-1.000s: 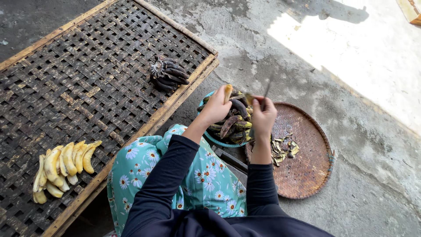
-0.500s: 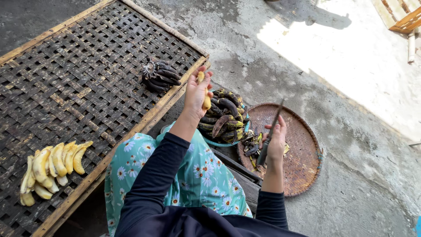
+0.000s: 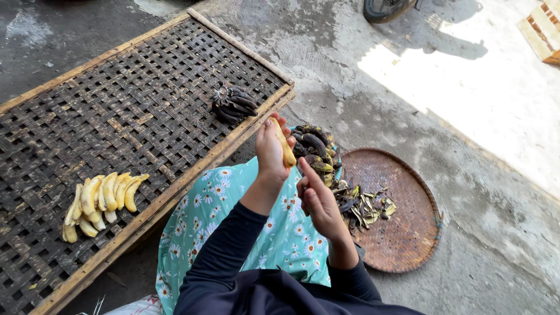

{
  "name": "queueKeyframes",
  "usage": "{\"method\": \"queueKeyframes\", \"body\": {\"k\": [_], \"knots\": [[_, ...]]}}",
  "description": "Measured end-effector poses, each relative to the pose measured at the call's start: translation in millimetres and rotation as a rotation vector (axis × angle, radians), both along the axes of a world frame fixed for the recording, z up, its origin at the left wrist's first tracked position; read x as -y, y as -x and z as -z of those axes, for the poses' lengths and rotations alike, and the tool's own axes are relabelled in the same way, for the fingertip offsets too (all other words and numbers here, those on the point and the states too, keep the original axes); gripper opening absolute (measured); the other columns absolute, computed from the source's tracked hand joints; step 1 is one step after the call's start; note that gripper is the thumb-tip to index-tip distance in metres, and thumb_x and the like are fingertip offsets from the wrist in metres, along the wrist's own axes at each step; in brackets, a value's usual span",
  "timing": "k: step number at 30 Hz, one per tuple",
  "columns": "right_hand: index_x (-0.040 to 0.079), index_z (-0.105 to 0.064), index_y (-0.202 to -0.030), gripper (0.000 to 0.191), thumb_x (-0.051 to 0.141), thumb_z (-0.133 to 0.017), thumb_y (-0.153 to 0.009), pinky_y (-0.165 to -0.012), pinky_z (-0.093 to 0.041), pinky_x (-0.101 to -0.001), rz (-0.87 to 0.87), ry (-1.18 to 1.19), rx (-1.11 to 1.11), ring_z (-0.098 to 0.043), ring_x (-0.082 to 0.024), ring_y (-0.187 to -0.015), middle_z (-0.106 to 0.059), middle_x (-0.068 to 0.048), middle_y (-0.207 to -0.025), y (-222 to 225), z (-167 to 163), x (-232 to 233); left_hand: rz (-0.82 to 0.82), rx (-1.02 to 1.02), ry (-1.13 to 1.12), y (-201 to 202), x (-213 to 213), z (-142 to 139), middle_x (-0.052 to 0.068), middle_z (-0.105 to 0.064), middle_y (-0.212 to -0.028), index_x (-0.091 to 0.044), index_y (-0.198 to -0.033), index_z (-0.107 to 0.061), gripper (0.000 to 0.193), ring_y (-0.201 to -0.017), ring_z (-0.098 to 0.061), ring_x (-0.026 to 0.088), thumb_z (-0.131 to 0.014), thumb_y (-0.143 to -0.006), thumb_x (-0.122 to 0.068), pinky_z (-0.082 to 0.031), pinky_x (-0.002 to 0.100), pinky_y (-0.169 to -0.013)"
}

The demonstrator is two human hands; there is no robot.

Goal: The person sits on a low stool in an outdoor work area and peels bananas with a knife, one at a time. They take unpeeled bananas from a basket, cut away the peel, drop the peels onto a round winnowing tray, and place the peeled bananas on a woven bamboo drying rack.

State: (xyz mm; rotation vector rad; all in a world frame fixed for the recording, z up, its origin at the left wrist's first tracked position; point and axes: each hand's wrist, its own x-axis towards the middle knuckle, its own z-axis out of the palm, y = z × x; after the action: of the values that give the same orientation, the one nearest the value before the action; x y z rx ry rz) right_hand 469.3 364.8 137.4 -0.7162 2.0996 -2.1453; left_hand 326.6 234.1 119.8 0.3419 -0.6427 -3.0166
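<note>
Concrete floor, rough, grey, sunlit patch at 1 o'clock. Near: right hand (image 3: 318,201), fingers curled; whether it grips anything, can't tell. Left hand (image 3: 270,149) pinches a peeled banana (image 3: 285,146) upright, soft and yellow. Round woven tray (image 3: 408,233) at 3 catches peel scraps (image 3: 364,204). Blackened bananas (image 3: 315,149) heaped just beyond. Slatted bamboo rack (image 3: 116,116) at 10 holds peeled row (image 3: 99,198), spaced for airflow, probably.

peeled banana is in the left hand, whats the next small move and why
Probably carry the peeled yellow banana in the left hand across to the row of peeled yellow bananas on the woven bamboo rack. It looks fully stripped, and the right hand hovers beside it.
</note>
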Motion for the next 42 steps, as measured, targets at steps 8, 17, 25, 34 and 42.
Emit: {"method": "queueKeyframes", "body": {"k": [8, 17, 25, 34, 42], "knots": [[0.001, -0.035, -0.160, 0.056, 0.012, -0.052, -0.107, -0.100, -0.047, -0.0292, 0.163, -0.340, -0.266, -0.059, -0.019, -0.107, -0.061, -0.013, -0.134, 5, 5, 9, 0.053, 0.007, -0.033, -10, -3, 12, 0.007, -0.059, -0.110, -0.008, -0.125, -0.055, 0.028, -0.080, -0.052, 0.013, -0.040, -0.111, -0.028, -0.049, 0.026, -0.061], [0.003, -0.037, -0.160, 0.053, 0.010, -0.050, -0.109, -0.103, -0.046, -0.0316, 0.191, -0.367, -0.305, -0.060, -0.024, -0.115, -0.060, -0.016, -0.138, 10, 7, 8, 0.098, 0.002, -0.082, -12, -7, 15, 0.007, -0.057, -0.104, -0.007, -0.124, -0.056, 0.027, -0.076, -0.053, 0.012, -0.042, -0.111, -0.026, -0.050, 0.025, -0.062], [0.005, -0.042, -0.158, 0.053, 0.015, -0.052, -0.107, -0.093, -0.049, -0.0336, 0.137, -0.404, -0.272, -0.060, -0.027, -0.098, -0.062, -0.013, -0.111, 23, 20, 27, 0.055, -0.087, -0.201, -45, 24, 11, 0.009, -0.058, -0.096, -0.002, -0.120, -0.052, 0.026, -0.108, -0.068, 0.030, -0.042, -0.111, -0.024, -0.056, 0.039, -0.100], [0.007, -0.042, -0.158, 0.053, 0.014, -0.051, -0.106, -0.096, -0.049, -0.0365, 0.067, -0.402, -0.279, -0.061, -0.030, -0.100, -0.063, -0.014, -0.112, 34, 34, 62, -0.052, -0.041, -0.103, -75, 57, 17, 0.010, -0.060, -0.093, 0.000, -0.122, -0.050, 0.029, -0.126, -0.063, 0.036, -0.042, -0.110, -0.024, -0.050, 0.041, -0.107], [0.013, -0.049, -0.156, 0.055, 0.007, -0.050, -0.101, -0.086, -0.051, -0.0346, 0.026, -0.487, -0.185, -0.061, -0.028, -0.091, -0.060, -0.014, -0.098, 55, 56, 109, -0.221, -0.054, -0.045, -77, 94, 45, 0.015, -0.065, -0.108, 0.000, -0.120, -0.053, 0.022, -0.132, -0.060, 0.033, -0.040, -0.108, -0.013, -0.047, 0.042, -0.113]]}}
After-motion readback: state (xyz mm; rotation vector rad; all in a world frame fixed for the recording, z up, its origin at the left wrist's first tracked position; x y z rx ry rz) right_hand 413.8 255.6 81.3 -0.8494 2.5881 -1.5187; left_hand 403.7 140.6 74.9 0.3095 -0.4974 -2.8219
